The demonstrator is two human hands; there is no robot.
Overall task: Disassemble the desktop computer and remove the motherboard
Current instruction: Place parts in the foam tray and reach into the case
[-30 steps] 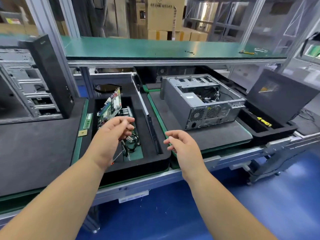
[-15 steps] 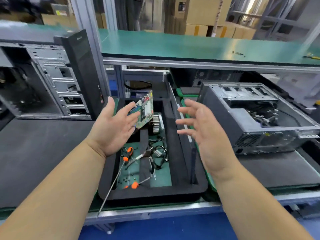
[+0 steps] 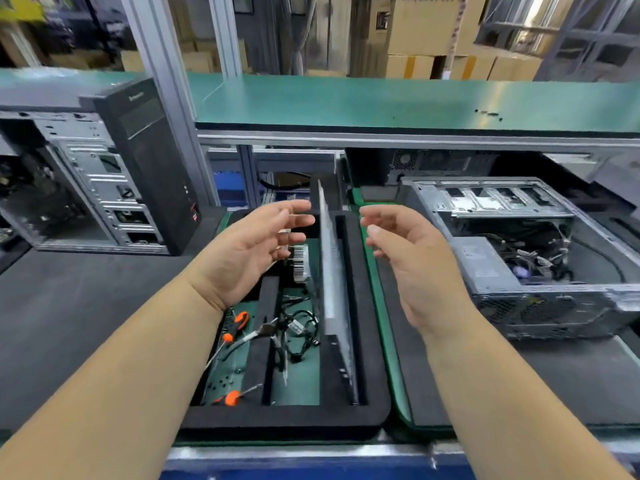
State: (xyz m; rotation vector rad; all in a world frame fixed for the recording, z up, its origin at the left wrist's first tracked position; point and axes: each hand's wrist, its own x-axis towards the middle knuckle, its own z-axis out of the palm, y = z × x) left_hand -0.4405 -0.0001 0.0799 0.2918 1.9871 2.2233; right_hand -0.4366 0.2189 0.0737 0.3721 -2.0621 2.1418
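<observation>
An opened grey desktop case (image 3: 512,258) lies on its side on the right, with cables and a metal power supply box showing inside. A second case (image 3: 104,181), gutted, with a black front panel, stands at the left. Between them sits a black foam tray (image 3: 287,420). A grey side panel (image 3: 334,289) stands on edge in the tray's right slot. My left hand (image 3: 249,251) hovers over the tray with straight fingers and holds nothing. My right hand (image 3: 405,254) hangs empty to the right of the panel, fingers relaxed. No motherboard is visible; my left hand covers the tray's back.
Orange-handled screwdrivers (image 3: 239,323), a finned heatsink (image 3: 300,263) and a tangle of black cables (image 3: 298,337) lie in the tray. A green shelf (image 3: 381,98) runs across the back on aluminium posts. Dark foam mats cover the bench on both sides. Cardboard boxes stand behind.
The view has swung left and moved closer to the tray. Both hands have come nearer to each other over the tray. The green board seen earlier behind my left hand is out of sight.
</observation>
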